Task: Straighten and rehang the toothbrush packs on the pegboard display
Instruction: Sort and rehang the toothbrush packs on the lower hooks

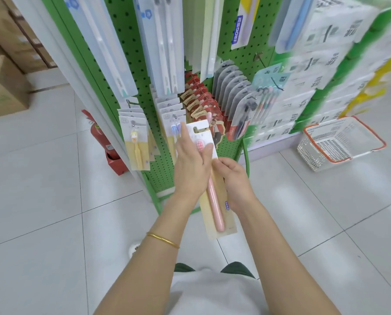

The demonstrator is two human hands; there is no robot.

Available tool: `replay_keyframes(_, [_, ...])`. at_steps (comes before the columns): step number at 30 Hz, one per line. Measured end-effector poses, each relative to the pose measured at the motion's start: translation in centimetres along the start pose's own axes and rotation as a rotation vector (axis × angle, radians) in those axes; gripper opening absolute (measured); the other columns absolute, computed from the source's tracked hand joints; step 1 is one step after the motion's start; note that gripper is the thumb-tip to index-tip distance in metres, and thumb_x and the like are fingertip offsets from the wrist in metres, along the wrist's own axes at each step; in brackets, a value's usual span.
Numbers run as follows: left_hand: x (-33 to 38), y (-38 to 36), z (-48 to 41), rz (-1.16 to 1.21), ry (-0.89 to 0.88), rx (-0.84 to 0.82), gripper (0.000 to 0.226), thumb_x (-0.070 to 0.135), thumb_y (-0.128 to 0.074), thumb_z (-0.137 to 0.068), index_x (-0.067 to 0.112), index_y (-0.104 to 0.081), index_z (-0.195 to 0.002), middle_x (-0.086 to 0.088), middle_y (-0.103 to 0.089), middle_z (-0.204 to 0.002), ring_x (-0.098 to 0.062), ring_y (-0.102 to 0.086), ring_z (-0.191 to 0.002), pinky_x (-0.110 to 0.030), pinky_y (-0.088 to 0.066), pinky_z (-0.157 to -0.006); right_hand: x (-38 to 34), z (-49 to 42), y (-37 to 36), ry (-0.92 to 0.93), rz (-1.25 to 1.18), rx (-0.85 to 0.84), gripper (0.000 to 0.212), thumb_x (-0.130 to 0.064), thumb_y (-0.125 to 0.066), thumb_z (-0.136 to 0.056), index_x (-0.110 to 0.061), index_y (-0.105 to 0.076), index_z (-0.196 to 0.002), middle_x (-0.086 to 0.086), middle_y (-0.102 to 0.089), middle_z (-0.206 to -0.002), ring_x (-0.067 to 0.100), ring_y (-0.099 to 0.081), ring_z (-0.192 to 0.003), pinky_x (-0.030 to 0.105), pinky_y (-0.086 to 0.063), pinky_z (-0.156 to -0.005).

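Note:
A pink toothbrush pack (pixel 215 201) with a white card top and yellow lower card is off its peg, held in front of the green pegboard (pixel 142 71). My left hand (pixel 191 164) grips the pack's upper part, thumb across the brush head and a finger pointing up along the card's left edge. My right hand (pixel 235 183) holds the pack's right edge at mid-length, fingers curled behind it. Just behind the card top hangs a row of blue toothbrush packs (pixel 174 123) on a peg. A row of yellow toothbrush packs (pixel 136 142) hangs to the left.
Rows of red packs (pixel 203 103) and grey packs (pixel 233 92) hang to the right, long packs above. A red fire extinguisher (pixel 101 139) stands left of the rack's base. A white basket with orange rim (pixel 340 144) sits on the floor at right. Cardboard boxes (pixel 3 71) are stacked far left.

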State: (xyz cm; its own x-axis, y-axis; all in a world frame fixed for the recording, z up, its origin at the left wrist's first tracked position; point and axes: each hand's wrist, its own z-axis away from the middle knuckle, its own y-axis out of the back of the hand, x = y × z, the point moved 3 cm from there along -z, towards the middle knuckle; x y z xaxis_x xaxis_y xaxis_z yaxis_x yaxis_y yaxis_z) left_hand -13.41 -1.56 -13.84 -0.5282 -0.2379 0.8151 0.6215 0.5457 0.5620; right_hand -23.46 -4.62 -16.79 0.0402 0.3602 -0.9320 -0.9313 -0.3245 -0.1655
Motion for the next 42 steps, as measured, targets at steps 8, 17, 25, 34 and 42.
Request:
replay_keyframes(8, [-1.1, -0.4, 2.5, -0.117, -0.114, -0.276, 0.077, 0.043, -0.043, -0.097, 0.026, 0.009, -0.151, -0.006, -0.013, -0.154, -0.021, -0.030, -0.138, -0.038, -0.038, -0.103, 0.1, -1.3, 0.2, -0.173, -0.371, 0.047, 0.014, -0.011, -0.052, -0.096, -0.010, -0.058, -0.083, 0.004, -0.066, -0.071, 0.017, -0.061, -0.061, 0.026, -0.053, -0.056])
replay_keyframes(17, [-3.2, -0.8, 4.7, -0.331, -0.058, -0.728, 0.103, 0.038, -0.067, -0.086, 0.051, 0.018, -0.142, -0.003, -0.016, -0.150, -0.029, -0.041, -0.125, -0.045, -0.042, -0.099, -0.6, -3.3, 2.0, -0.113, -0.663, 0.294, 0.014, -0.014, -0.046, -0.100, -0.013, -0.052, -0.087, 0.004, -0.058, -0.076, 0.015, -0.058, -0.066, 0.035, -0.052, -0.068])
replay_keyframes(25, [-3.1, -0.7, 3.9, -0.483, -0.081, -0.667, 0.105, 0.037, -0.073, -0.077, 0.039, 0.003, -0.150, -0.001, -0.024, -0.132, -0.021, -0.027, -0.122, -0.037, -0.041, -0.096, 0.2, -3.3, 1.9, -0.174, -0.719, 0.264, 0.018, -0.022, -0.045, -0.100, -0.008, -0.055, -0.108, 0.006, -0.061, -0.085, 0.019, -0.062, -0.078, 0.038, -0.053, -0.074])
replay_keyframes(34, [-3.3, -1.0, 3.6, -0.191, 0.097, -0.738, 0.083, 0.003, -0.052, -0.081, 0.024, -0.011, -0.151, -0.006, -0.038, -0.138, -0.022, -0.042, -0.121, -0.033, -0.039, -0.098, 0.4, -3.3, 2.2, -0.177, -0.522, 0.013, 0.025, -0.037, -0.055, -0.093, -0.015, -0.056, -0.104, 0.005, -0.065, -0.101, 0.022, -0.062, -0.094, 0.039, -0.052, -0.080])
replay_keyframes(42, [-4.3, -0.3, 3.4, 0.175, 0.374, -0.548, 0.029, 0.026, -0.062, -0.076, 0.015, -0.062, -0.104, -0.008, -0.072, -0.098, -0.028, -0.070, -0.088, -0.048, -0.055, -0.084, -0.3, -2.9, 2.5, -0.027, -0.302, 0.078, 0.012, -0.001, -0.057, -0.090, -0.011, -0.061, -0.096, 0.000, -0.073, -0.079, 0.011, -0.068, -0.067, 0.025, -0.053, -0.059])
